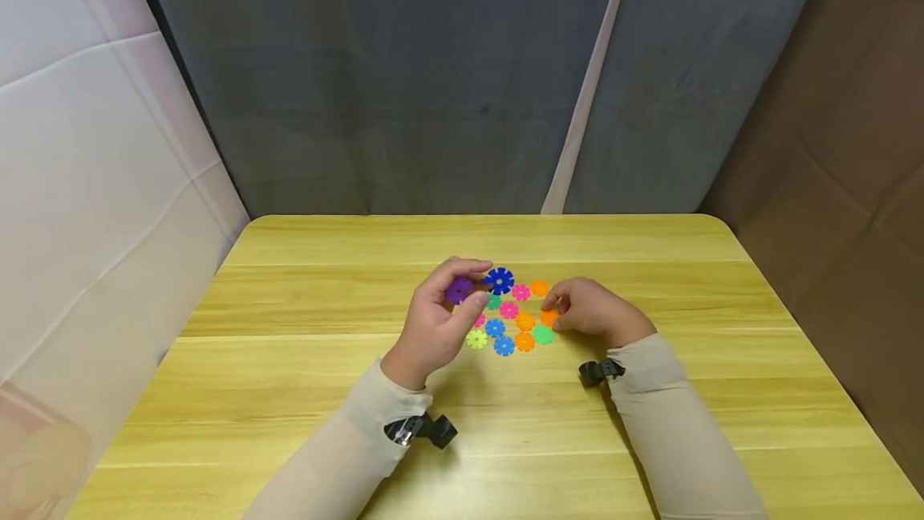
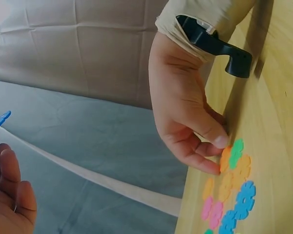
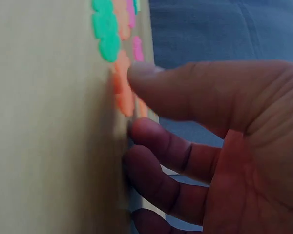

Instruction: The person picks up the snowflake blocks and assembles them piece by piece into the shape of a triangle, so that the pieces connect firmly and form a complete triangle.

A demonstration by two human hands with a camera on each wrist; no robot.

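right hand (image 3: 224,146) pinches orange disc (image 3: 123,92); head view: left hand (image 1: 436,319) holds purple disc (image 1: 459,290).

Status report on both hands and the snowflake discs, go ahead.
Left hand raised, gripping joined purple disc and dark blue disc. Right hand pinching orange disc on table. Loose discs between hands, nothing blocking.
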